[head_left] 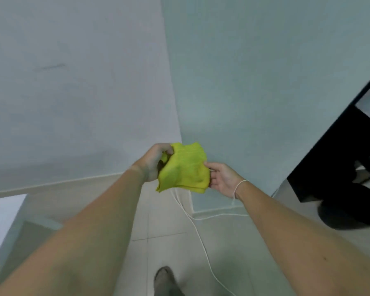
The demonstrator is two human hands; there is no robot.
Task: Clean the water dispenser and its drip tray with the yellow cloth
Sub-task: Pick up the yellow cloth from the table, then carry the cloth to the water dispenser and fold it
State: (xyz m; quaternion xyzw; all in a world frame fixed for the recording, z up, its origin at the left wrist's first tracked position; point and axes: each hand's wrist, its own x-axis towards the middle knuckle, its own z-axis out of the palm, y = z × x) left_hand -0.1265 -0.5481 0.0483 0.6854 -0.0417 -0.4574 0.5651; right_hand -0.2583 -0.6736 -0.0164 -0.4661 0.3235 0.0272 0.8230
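Note:
The yellow cloth (185, 167) is folded into a small bundle and held out in front of me at mid-frame, above the floor. My left hand (153, 162) grips its upper left corner, fingers closed over the fabric. My right hand (221, 179) pinches the cloth's right edge between thumb and fingers; a thin white string circles that wrist. The water dispenser and its drip tray do not show in this view.
Pale walls meet at a corner (173, 92) straight ahead. A white cable (198, 231) trails across the tiled floor below the cloth. A black cabinet-like object (338, 154) stands at the right, with dark shoes (350, 214) beside it. My own foot (165, 280) is at the bottom.

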